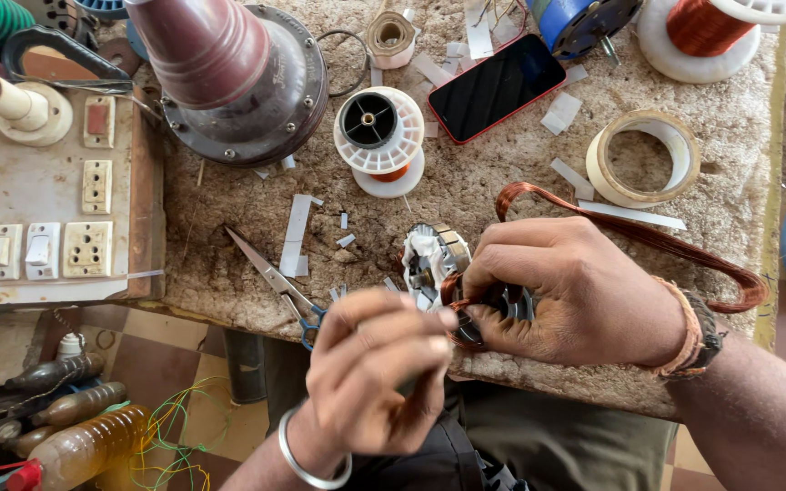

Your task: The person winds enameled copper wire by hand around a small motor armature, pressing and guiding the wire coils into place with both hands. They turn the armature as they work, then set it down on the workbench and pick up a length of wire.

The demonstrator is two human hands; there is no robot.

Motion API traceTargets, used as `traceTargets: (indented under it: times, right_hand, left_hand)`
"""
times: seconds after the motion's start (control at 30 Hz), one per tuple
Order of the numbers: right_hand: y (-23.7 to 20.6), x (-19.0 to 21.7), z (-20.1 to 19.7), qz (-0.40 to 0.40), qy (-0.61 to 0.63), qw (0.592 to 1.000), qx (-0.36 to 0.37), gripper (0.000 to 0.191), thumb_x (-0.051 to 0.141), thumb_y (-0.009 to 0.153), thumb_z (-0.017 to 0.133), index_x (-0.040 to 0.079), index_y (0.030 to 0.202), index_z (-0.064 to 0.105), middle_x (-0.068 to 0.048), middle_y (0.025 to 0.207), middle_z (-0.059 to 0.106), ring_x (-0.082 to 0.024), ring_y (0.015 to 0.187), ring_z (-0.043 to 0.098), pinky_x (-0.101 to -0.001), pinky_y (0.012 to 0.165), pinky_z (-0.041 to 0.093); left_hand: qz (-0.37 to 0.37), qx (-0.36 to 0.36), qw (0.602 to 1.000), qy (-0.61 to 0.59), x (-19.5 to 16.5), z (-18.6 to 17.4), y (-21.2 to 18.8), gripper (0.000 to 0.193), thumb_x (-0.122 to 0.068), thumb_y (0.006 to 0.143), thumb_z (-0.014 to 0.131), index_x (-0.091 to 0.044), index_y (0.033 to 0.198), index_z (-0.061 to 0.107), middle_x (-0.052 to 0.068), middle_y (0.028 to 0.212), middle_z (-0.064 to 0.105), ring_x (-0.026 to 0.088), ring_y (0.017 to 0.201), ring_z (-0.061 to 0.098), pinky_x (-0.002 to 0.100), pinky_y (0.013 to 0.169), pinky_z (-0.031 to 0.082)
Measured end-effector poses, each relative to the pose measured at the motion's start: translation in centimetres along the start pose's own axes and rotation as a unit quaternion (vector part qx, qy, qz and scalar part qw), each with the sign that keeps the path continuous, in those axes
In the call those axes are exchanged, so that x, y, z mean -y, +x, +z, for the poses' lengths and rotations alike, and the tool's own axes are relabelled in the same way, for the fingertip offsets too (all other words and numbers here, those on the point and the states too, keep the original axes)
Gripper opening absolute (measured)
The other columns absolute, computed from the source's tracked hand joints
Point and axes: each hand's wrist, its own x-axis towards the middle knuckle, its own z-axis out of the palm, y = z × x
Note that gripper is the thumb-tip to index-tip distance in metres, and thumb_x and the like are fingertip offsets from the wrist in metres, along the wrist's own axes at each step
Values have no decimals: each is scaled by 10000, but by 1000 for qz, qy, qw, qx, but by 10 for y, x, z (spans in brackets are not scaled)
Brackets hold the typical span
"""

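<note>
Bench edge [593, 386] beneath both hands [466, 336]

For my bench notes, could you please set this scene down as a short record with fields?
Surface: workbench under rough matting
Left hand: left hand pinching at the stator core's near edge
Right hand: right hand gripping the stator core
Wire: copper coil looping from the core past the right wrist
Nearby: scissors, tape roll, phone, white spool
Left side: switchboard

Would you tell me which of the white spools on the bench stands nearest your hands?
The white spool with the dark hub, left of the phone, is nearest the hands; the copper-wound spool sits at the far top right corner.
</note>
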Motion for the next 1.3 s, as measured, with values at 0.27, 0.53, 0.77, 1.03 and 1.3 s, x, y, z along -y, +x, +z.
traceTargets:
  times: [0.27,0.53,0.77,1.03,1.3]
  right_hand:
    - [-2,-3,5,16,9,1000,-5,225,72,693,822,61,868,681,-55,810,674,-196,700,689,-324,584,553]
    - [2,10,11,15,-2,1000,0,240,114,766,833,73,925,657,-68,851,668,-250,753,697,-358,633,561]
    - [-4,44,31,-1,-164,985,-58,295,148,753,829,48,971,658,-106,940,668,-294,847,687,-391,726,567]
    - [-31,57,95,154,-135,944,-260,177,67,782,771,29,940,702,-111,992,721,-190,837,745,-304,733,600]
    - [-37,49,119,259,-3,894,-366,161,-20,880,773,-16,1040,753,-73,914,778,-70,744,728,-184,655,557]
  left_hand:
    - [-181,100,927,-313,43,0,20,329,-201,1029,524,-11,1270,642,166,1402,633,326,1457,534,467,1277,389]
    - [-166,85,932,-309,57,6,-2,247,-76,945,682,-22,1185,665,100,1279,679,275,1373,586,453,1262,351]
    - [-143,62,941,-302,60,-4,-14,345,-59,874,689,-62,1218,703,93,1281,701,312,1416,597,490,1324,341]
    - [-131,61,948,-284,61,-9,-24,363,-43,833,667,-66,1193,700,82,1323,699,309,1473,564,496,1311,330]
    - [-130,34,955,-264,59,-1,-34,372,-25,850,593,-44,1211,683,104,1340,689,320,1479,561,482,1310,308]
